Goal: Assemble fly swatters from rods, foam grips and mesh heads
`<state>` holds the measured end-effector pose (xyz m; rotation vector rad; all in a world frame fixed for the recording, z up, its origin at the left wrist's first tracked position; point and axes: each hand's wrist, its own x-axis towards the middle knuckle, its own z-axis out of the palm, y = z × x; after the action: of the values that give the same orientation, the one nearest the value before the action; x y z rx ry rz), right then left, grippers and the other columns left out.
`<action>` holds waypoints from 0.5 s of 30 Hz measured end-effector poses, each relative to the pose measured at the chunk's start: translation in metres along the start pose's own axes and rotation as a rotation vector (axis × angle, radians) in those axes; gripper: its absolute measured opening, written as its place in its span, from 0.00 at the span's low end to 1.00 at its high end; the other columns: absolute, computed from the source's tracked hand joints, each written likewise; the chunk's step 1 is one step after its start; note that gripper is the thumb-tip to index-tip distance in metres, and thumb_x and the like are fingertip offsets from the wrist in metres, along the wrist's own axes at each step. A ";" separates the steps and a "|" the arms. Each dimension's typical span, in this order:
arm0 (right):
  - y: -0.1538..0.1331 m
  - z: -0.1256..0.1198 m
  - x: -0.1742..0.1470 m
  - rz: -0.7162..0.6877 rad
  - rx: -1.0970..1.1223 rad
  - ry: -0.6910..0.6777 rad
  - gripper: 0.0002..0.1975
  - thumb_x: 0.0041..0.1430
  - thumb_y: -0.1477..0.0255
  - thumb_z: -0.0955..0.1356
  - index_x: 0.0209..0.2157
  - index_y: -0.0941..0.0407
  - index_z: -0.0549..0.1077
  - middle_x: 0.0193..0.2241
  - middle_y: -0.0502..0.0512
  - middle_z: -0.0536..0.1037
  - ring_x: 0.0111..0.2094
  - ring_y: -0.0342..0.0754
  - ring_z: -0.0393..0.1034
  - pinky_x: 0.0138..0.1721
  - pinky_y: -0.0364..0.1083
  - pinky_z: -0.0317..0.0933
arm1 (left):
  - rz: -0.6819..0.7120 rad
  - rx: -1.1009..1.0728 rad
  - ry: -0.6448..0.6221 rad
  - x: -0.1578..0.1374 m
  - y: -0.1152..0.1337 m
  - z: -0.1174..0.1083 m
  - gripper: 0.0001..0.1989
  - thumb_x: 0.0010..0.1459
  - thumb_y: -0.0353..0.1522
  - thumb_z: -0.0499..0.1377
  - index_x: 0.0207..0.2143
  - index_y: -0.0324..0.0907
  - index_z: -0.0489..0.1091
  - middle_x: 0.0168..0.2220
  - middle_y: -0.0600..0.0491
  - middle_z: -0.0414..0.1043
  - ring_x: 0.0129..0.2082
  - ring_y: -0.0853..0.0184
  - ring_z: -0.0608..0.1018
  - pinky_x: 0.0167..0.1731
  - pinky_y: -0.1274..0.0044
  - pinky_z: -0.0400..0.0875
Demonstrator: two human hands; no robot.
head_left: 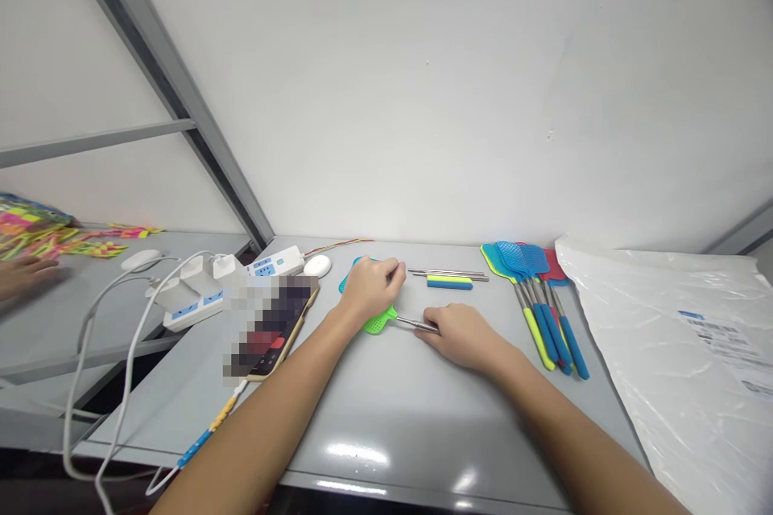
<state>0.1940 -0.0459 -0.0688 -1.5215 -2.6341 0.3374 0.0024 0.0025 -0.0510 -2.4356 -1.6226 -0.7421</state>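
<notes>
Both forearms [271, 410] come in from the lower edge over the grey table [362, 418], nearest to view, and converge on one piece. Right hand [457, 331]: fingers clamped on a metal rod [416, 324], at the end away from the green swatter head [378, 325]. Left hand [373, 288]: fingers curled in toward the thumb, above and partly over the green head; cannot tell whether they pinch anything. Position of work: mid-table, rod running from the green neck rightward into my right fingers. Whether the rod is fully seated in the neck, cannot tell. Blue swatter head [344, 284] partly hidden behind my left hand. Beyond the right hand lie loose rods [448, 271] with yellow and blue handle sleeves [450, 284] beside them; assembled swatters [531, 259] sit together further right, next to a white plastic bag [640, 346]. Notes on handling: in my judgement, best to keep the rod in line with the neck, since a sideways pull could bend the thin plastic there. A left-hand hold at the neck, rather than on the perforated blade, should give firmer support; smooth metal may slip, so steady, even pressure from the right.
</notes>
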 end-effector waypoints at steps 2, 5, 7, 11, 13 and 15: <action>0.001 0.000 0.000 0.002 -0.001 0.003 0.19 0.65 0.57 0.59 0.28 0.53 0.71 0.26 0.52 0.75 0.28 0.46 0.67 0.25 0.44 0.43 | 0.012 -0.007 0.018 0.000 0.001 -0.001 0.21 0.65 0.37 0.45 0.20 0.44 0.64 0.16 0.57 0.66 0.19 0.69 0.67 0.33 0.74 0.57; 0.001 0.000 0.001 0.029 0.014 -0.002 0.19 0.64 0.56 0.59 0.28 0.53 0.70 0.25 0.52 0.75 0.27 0.46 0.67 0.25 0.44 0.43 | 0.021 -0.006 0.041 0.000 0.002 -0.003 0.20 0.65 0.37 0.46 0.20 0.43 0.63 0.16 0.57 0.66 0.18 0.69 0.66 0.33 0.74 0.56; 0.000 0.000 0.002 0.075 0.025 -0.012 0.17 0.64 0.57 0.60 0.29 0.53 0.70 0.26 0.52 0.75 0.28 0.46 0.67 0.25 0.44 0.43 | 0.020 0.000 0.055 0.000 0.003 -0.003 0.20 0.64 0.36 0.46 0.20 0.43 0.63 0.16 0.57 0.66 0.18 0.69 0.65 0.33 0.73 0.55; -0.001 -0.001 0.003 0.146 0.021 -0.028 0.15 0.63 0.59 0.61 0.32 0.53 0.71 0.28 0.54 0.76 0.29 0.48 0.69 0.25 0.44 0.44 | 0.014 0.016 0.070 0.000 0.003 -0.002 0.19 0.64 0.36 0.47 0.20 0.43 0.63 0.16 0.57 0.67 0.18 0.69 0.66 0.32 0.73 0.54; -0.002 -0.001 0.003 0.163 0.018 -0.032 0.15 0.63 0.59 0.61 0.33 0.53 0.71 0.29 0.55 0.77 0.30 0.48 0.70 0.25 0.44 0.45 | 0.007 0.026 0.075 0.000 0.003 -0.003 0.19 0.64 0.36 0.47 0.20 0.43 0.64 0.17 0.56 0.68 0.19 0.69 0.67 0.32 0.73 0.54; -0.004 -0.001 0.003 0.175 0.011 -0.031 0.15 0.64 0.59 0.60 0.34 0.53 0.71 0.30 0.55 0.77 0.31 0.49 0.70 0.26 0.44 0.46 | -0.006 0.037 0.081 0.000 0.004 -0.003 0.20 0.64 0.36 0.46 0.20 0.43 0.64 0.17 0.56 0.68 0.19 0.69 0.67 0.32 0.73 0.54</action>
<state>0.1893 -0.0451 -0.0675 -1.7620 -2.5228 0.3896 0.0051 -0.0004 -0.0479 -2.3443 -1.6009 -0.7934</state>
